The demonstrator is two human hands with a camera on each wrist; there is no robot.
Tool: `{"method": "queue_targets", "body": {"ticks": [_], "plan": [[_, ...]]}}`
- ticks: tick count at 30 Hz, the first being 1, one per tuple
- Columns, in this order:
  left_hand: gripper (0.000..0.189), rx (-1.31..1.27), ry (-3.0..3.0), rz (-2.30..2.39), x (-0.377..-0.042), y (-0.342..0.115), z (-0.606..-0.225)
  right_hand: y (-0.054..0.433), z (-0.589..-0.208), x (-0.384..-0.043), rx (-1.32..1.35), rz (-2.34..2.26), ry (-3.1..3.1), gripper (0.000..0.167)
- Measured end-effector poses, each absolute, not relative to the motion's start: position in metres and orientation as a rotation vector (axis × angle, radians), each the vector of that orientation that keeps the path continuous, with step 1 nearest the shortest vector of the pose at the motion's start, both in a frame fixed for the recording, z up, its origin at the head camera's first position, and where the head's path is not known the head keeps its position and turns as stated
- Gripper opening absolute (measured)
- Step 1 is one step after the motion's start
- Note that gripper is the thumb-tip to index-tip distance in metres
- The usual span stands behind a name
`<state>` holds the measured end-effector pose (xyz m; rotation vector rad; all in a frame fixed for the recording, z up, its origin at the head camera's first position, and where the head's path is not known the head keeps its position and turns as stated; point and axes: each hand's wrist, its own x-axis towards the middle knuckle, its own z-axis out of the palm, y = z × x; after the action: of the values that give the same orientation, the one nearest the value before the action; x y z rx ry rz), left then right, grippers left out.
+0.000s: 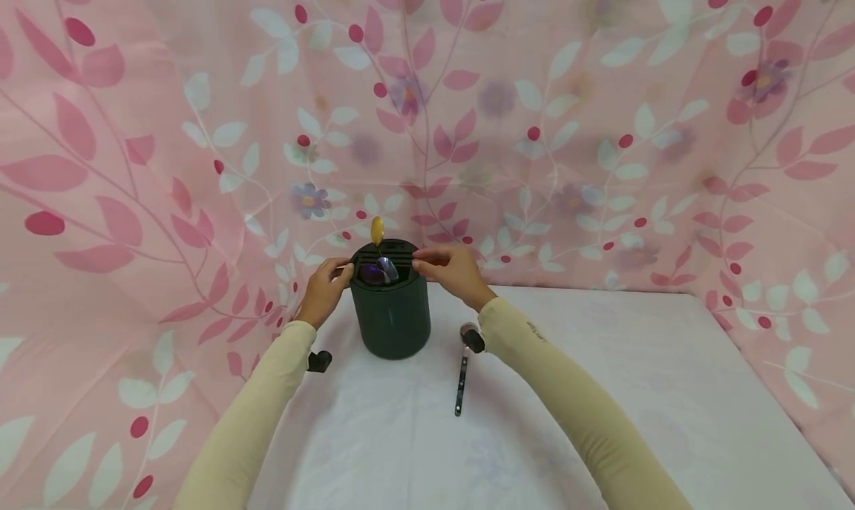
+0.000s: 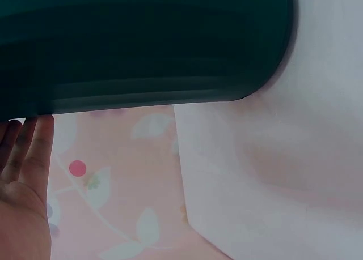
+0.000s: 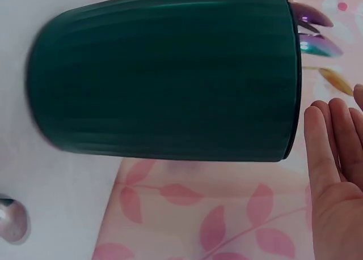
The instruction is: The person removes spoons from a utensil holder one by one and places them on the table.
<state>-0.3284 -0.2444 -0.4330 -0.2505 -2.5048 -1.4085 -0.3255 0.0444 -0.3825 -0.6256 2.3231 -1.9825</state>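
A dark green ribbed utensil holder (image 1: 392, 321) stands upright, with a black slatted divider (image 1: 404, 258) across its mouth. My left hand (image 1: 323, 291) pinches the divider's left end between thumb and fingers. At the right end, thumb and forefinger of my right hand (image 1: 456, 272) pinch it too. The other right fingers (image 3: 326, 149) extend straight beside the black rim. Spoons stand in the holder: a gold spoon (image 1: 377, 231), a purple spoon (image 1: 372, 274) and a shiny bluish spoon (image 1: 387, 269). In the left wrist view, straight fingers (image 2: 38, 146) lie against the holder's wall.
To the right of the holder, a spoon with a dark, dotted handle (image 1: 461, 384) lies on the white-covered table (image 1: 568, 421). Pink floral cloth (image 1: 467, 124) hangs close behind and along both sides. A small black camera (image 1: 473, 339) on my right wrist overlaps the spoon's bowl.
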Motion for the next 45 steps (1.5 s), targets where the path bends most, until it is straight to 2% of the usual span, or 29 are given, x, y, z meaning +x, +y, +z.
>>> {"method": "queue_targets", "body": {"ticks": [10, 45], "plan": [[0.052, -0.249, -2.491, -1.404, -0.330, -0.244, -0.433, 0.033, -0.377, -0.327, -0.755, -1.918, 2.419, 0.026], [0.052, -0.220, -2.508, -1.433, -0.327, -0.242, -0.433, 0.011, -0.387, -0.328, -0.778, -1.847, 2.482, 0.018]]}}
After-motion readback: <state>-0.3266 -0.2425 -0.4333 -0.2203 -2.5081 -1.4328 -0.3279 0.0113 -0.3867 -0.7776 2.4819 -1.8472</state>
